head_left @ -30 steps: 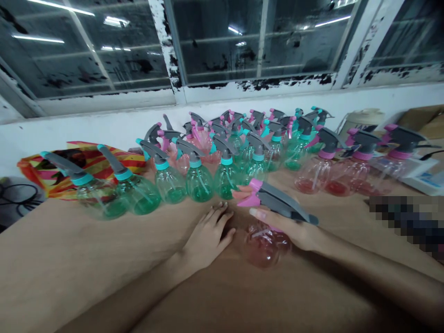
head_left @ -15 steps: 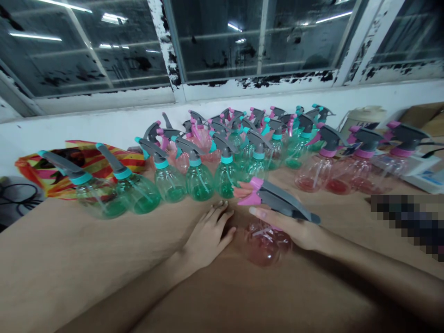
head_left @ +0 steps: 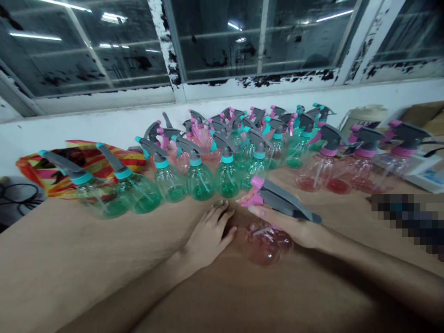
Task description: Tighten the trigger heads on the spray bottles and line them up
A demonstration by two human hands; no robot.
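One pink spray bottle (head_left: 265,249): gripped by its head in the right hand (head_left: 300,229), a little below and right of the frame's center; whether its base meets the table cannot be told.
Right fingers: wrapped about the bottle's neck, with fingertips (head_left: 245,198) at the pink trigger (head_left: 252,200) and the thumb (head_left: 265,213) lying along the near side; the rest are hidden.
Spray head (head_left: 287,201): dark gray, its pink nozzle toward the upper left, its long tail toward the lower right.
Left hand (head_left: 206,238): palm down on the brown table (head_left: 69,259) at center, fingers slightly spread, holding nothing, just left of the gripped bottle.
Green bottles (head_left: 199,182): lined up across the left and middle of the frame, turquoise collars below gray heads, green liquid low inside.
Pink trio (head_left: 314,175): three similar bottles standing at right, red-tinted liquid at the bottom.
Back cluster (head_left: 256,118): more sprayers, pink and turquoise, crowded near the white wall (head_left: 114,129).
Edges: striped bag (head_left: 104,157) at left, pale jug (head_left: 366,118) and cardboard box (head_left: 426,115) at right, dark windows (head_left: 222,46) across the top.
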